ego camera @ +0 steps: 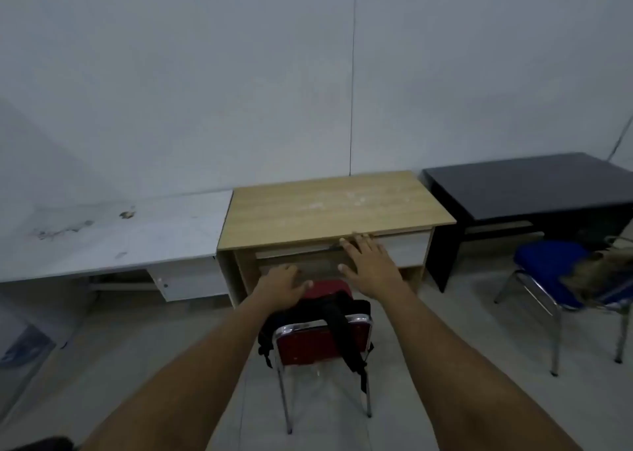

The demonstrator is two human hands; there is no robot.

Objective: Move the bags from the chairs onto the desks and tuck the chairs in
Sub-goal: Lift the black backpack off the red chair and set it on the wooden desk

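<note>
A red chair with chrome legs stands in front of the wooden desk, its back toward me. A black bag sits on its seat, with straps hanging over the backrest. My left hand rests on the left top of the bag, fingers curled down; whether it grips the bag is unclear. My right hand hovers above and beyond the bag with fingers spread, holding nothing. At the right, a blue chair carries a tan bag in front of the black desk.
A white desk with stains and a drawer unit stands to the left of the wooden one. All three desks line the pale wall. The floor is light tile. A dark object lies at the left edge.
</note>
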